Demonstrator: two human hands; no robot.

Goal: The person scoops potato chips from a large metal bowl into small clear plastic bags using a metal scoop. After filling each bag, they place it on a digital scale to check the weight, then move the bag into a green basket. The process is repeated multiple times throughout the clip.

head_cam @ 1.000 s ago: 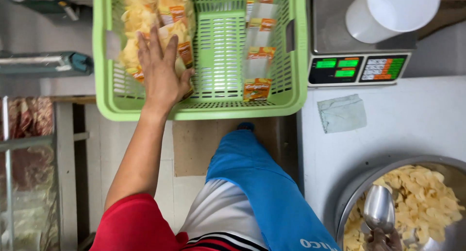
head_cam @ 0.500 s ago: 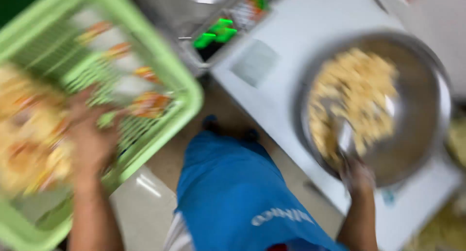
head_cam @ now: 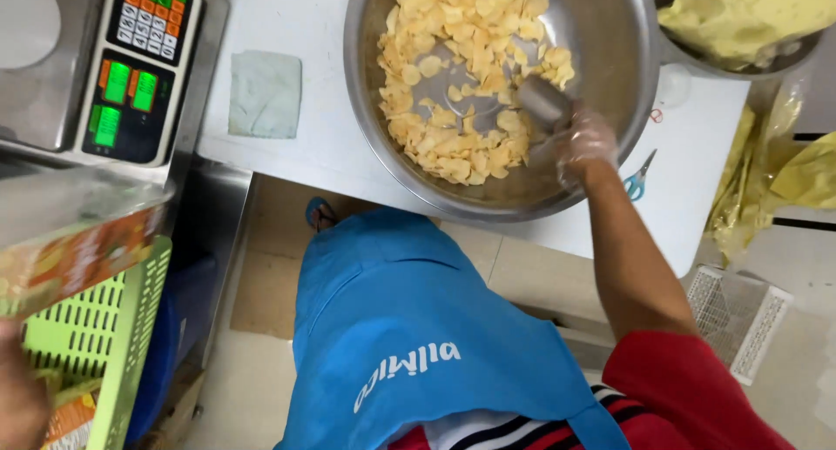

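Up in the top middle of the frame the gloved right hand [head_cam: 585,144] is clenched around a metal scoop [head_cam: 544,102] sunk in the big steel bowl [head_cam: 610,32], where a good heap of chips [head_cam: 461,76] looks yet to be bagged. At the lower left edge the left hand [head_cam: 19,402] is mostly cut off, so I cannot tell its grip, though it sits by a clear bag with an orange printed band [head_cam: 74,250]. Filled packets [head_cam: 68,415] already lie in the green basket [head_cam: 122,345] below, and the scale [head_cam: 131,67] with green displays sits upper left.

The left hand [head_cam: 19,398] now lifts a clear packet [head_cam: 74,241] just above the green basket [head_cam: 104,337], no longer pressing flat inside it.
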